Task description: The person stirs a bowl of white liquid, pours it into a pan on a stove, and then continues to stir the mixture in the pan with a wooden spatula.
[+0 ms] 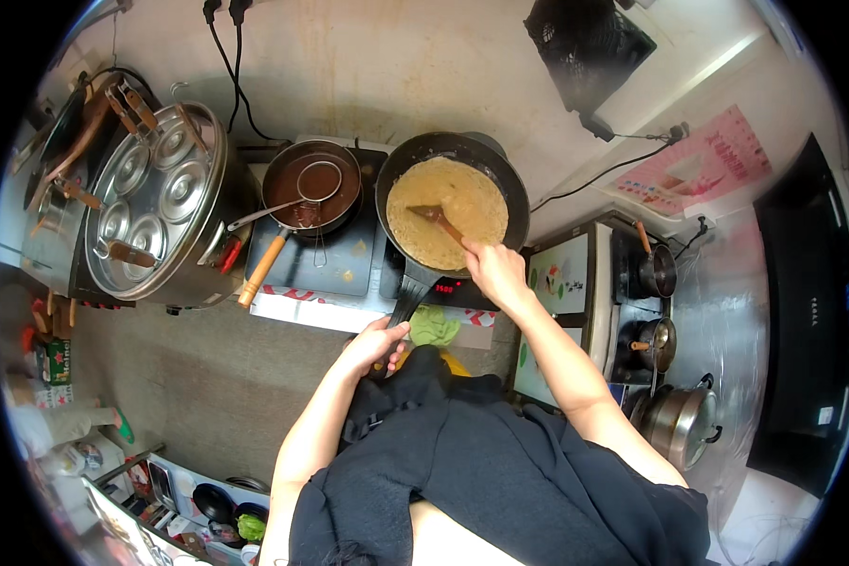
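A black frying pan (pixel 521 212) sits on an induction cooktop, with a yellowish, batter-like food (pixel 477 191) spread over its base. My left hand (pixel 378 348) is closed around the pan's black handle (pixel 412 290). In my right hand (pixel 497 272) is a wooden spatula (pixel 439 218), its flat end resting in the food near the middle. A green cloth (pixel 433 327) lies below the cooktop's front edge, just right of the handle. Left of the pan stands a smaller pan of reddish-brown sauce (pixel 283 185) with a wooden handle, a small strainer lying across it.
A large steel pot (pixel 216 205) with several lidded wells stands at the left. To the right are small pans (pixel 656 272) on another cooktop and a lidded steel pot (pixel 679 428). A black basket (pixel 580 53) hangs on the wall. Another person's leg (pixel 78 422) shows at far left.
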`<state>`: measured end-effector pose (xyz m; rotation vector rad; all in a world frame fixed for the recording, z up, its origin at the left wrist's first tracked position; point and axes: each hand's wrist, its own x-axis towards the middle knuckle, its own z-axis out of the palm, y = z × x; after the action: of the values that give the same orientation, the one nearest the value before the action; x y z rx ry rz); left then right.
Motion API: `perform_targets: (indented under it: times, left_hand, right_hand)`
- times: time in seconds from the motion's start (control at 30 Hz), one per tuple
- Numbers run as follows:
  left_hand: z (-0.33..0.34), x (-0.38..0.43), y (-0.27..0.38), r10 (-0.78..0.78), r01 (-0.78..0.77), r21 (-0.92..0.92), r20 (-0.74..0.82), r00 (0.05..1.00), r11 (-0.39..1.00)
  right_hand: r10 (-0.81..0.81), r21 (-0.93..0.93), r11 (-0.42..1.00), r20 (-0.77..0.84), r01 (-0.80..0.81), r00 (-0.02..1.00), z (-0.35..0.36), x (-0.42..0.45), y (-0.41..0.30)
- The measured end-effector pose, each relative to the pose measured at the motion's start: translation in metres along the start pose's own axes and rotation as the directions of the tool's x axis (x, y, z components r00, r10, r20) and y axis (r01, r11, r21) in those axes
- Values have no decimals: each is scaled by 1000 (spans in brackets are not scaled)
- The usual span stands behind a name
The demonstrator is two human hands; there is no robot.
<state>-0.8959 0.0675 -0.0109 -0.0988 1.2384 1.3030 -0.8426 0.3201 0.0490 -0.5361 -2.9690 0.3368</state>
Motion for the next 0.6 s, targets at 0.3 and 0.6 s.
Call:
perform_targets:
  times: [0.3,0.6]
  left_hand:
    - [-3,2,-5,19,-19,23,11,1000,1000]
    - [3,-4,5,2,-2,40,-18,1000,999]
  right_hand:
    - [51,-63,997,-47,-53,998,0,-27,38]
    - [47,-24,999,-34,-48,998,13,3,34]
